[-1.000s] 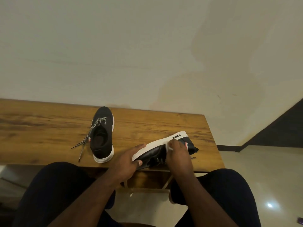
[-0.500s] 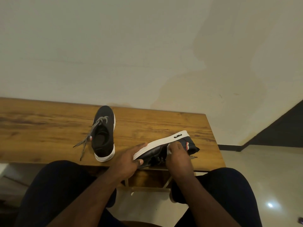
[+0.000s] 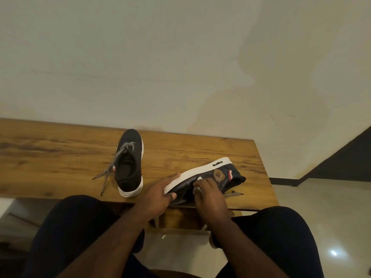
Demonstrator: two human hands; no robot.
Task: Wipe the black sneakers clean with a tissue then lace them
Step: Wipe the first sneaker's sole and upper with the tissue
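Wooden table — the landmark; it runs along the wall and everything below is placed from it.

Upright sneaker — stands on its sole mid-table, toe toward the wall, well apart from my hands. I judge it is parked there to wait its turn. Its speckled lace trails loose over the tabletop toward the near edge, only partly threaded.

Tipped sneaker — lies on its side at the table's near right corner, white sole turned toward the wall, black side panel with a gold badge facing up at me. I judge it is laid so to give the wipe a flat face. Its lace end pokes out along the near edge.

My left hand — fingers laid along the sole's edge, thumb curled under the toe, clamping the shoe so it cannot slide off the corner.

My right hand — fingers curled, pinching the tissue against the side panel; only a white scrap shows.

In the way: my own right hand hides the eyelets, and the loose lace ends may snag the wipe.
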